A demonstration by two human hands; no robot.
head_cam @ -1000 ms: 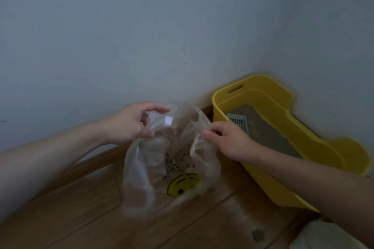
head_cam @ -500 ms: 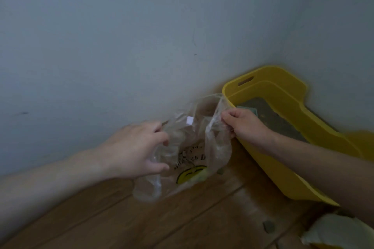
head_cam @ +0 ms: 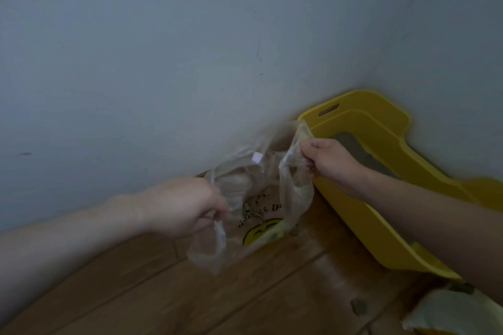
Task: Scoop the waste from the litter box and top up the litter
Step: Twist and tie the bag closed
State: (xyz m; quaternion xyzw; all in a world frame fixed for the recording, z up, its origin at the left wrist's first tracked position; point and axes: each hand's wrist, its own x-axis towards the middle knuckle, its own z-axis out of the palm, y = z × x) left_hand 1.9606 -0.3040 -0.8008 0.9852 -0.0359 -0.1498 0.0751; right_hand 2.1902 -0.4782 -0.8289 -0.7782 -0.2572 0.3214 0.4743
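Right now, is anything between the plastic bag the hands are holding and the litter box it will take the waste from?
Nothing visible. The left hand and right hand each grip a side of the clear plastic bag, which hangs directly beside the yellow litter box; the right hand overlaps its near wall. Only bare wooden floor lies below.

Dim room corner: pale grey walls [head_cam: 163, 62] meet wooden plank floor [head_cam: 245, 294].

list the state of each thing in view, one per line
plastic bag: held up off the floor, mouth pulled apart
left hand: gripping the bag's left handle
right hand: pinching the bag's right handle
litter box: on the floor in the corner, open top, litter inside
floor: a small dark bit lying near the bottom right
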